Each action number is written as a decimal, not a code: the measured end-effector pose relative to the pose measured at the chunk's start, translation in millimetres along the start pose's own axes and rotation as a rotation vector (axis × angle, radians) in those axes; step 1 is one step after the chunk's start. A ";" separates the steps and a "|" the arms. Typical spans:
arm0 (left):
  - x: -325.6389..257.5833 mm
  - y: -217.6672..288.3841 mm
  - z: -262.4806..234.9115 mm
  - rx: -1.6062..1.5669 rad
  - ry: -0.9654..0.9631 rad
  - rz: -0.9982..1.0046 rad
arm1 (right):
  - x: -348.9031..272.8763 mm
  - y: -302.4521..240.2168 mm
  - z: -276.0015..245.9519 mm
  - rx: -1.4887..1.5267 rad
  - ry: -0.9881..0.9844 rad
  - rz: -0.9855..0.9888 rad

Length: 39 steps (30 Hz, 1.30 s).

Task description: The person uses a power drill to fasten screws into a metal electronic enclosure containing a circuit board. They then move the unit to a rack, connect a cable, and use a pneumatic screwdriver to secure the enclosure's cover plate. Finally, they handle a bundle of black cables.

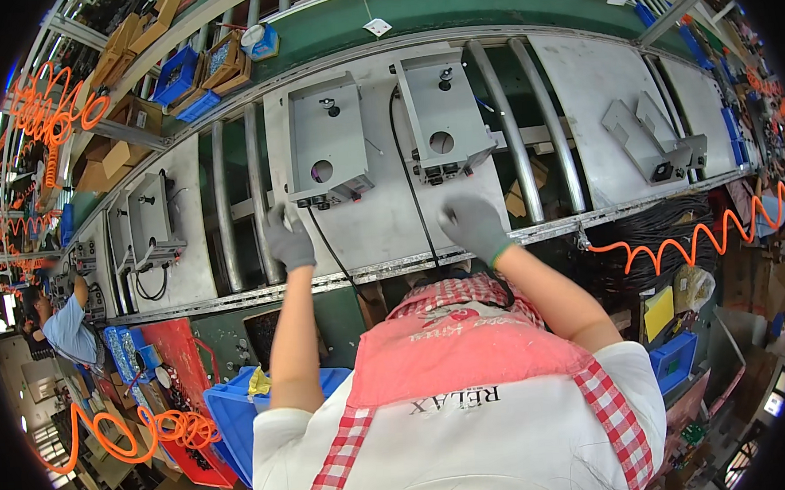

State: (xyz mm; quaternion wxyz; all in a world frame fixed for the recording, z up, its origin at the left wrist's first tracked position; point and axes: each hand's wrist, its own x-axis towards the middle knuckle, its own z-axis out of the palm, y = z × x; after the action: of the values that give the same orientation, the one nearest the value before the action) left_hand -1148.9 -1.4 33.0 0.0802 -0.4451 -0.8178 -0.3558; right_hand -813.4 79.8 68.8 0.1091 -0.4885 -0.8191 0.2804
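Grey-gloved left hand [287, 240] and right hand [471, 223], fingers curled, rest below two grey metal boxes [327, 142]

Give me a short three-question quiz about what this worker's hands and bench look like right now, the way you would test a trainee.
1. True or false: both hands wear grey gloves.
2. Which hand is nearer the grey metal box with the round hole at the middle of the bench? A) left B) right
3. Fill in: the coiled hose hanging at the bench's right end is ____ in colour.

Key
1. True: the left hand and the right hand are both gloved in grey.
2. A: the left hand sits just below that metal box; the right is under the neighbouring box.
3. Orange: the coiled hose.
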 end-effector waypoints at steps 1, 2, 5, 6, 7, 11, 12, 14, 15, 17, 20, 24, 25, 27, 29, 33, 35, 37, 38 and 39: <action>-21.8 -11.0 5.4 0.090 -0.044 -0.216 | -14.5 14.1 12.2 -0.004 -0.246 0.070; -41.9 -8.0 8.2 0.226 -0.243 -0.428 | -27.3 33.3 28.0 -0.010 -0.488 0.147; -114.9 -46.5 45.8 -0.035 -0.937 -0.907 | -54.0 86.2 120.3 0.254 -0.916 0.420; -138.3 -24.1 48.9 -0.004 -0.905 -0.700 | -56.8 94.6 144.5 0.354 -0.990 0.571; -126.5 48.1 24.4 0.122 -0.898 -0.574 | -51.1 69.4 139.0 0.333 -0.978 0.465; -100.4 140.9 -15.9 -0.328 -1.467 0.026 | -39.6 -34.9 121.1 0.358 -1.033 0.236; -101.2 147.6 -22.9 -0.516 -1.408 0.121 | -39.7 -47.9 116.5 0.373 -1.087 0.234; -97.2 144.2 -18.1 -0.558 -1.060 0.293 | -32.9 -63.0 96.7 0.365 -1.150 0.253; -96.0 140.5 -13.7 -0.577 -0.886 0.373 | -24.0 -69.0 84.8 0.328 -1.166 0.248; -99.0 90.5 6.7 -0.374 -0.893 0.520 | -5.5 -73.2 47.7 0.187 -1.149 0.159; -94.6 47.8 15.8 -0.399 -0.735 0.607 | 26.8 -58.7 -12.8 -0.190 -0.959 -0.159; -91.1 19.1 20.8 -0.346 -0.587 0.420 | 81.1 -95.0 -92.9 -0.793 -0.687 -0.261; -90.7 19.4 20.7 -0.289 -0.576 0.395 | 95.4 -99.9 -100.0 -0.835 -0.602 -0.286; -88.0 34.5 23.3 -0.144 -0.650 0.250 | 123.9 -107.9 -104.8 -0.959 -0.403 -0.406; -77.6 65.1 29.0 0.005 -0.717 0.117 | 160.2 -101.0 -90.2 -1.044 -0.191 -0.537; -66.7 91.3 58.3 0.233 -0.848 0.052 | 193.4 -58.9 -51.6 -0.946 0.062 -0.704; -67.2 90.6 61.9 0.391 -1.004 -0.072 | 176.3 -62.5 -41.4 -0.686 0.039 -0.792; -106.1 65.5 82.2 0.565 -0.924 -0.010 | 150.3 -42.9 -33.1 -0.187 0.036 -0.743; -120.1 59.4 93.1 0.648 -0.887 0.019 | 138.8 -23.7 -37.7 -0.118 0.074 -0.713; -118.5 72.8 87.7 0.620 -1.066 -0.176 | 127.7 -1.1 -42.6 -0.043 0.105 -0.687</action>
State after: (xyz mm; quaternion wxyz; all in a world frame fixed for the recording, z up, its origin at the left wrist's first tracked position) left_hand -1005.4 1.9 -47.3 -0.2431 -0.4485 -0.8443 0.1640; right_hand -858.7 204.4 92.1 0.2290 -0.2004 -0.9346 0.1844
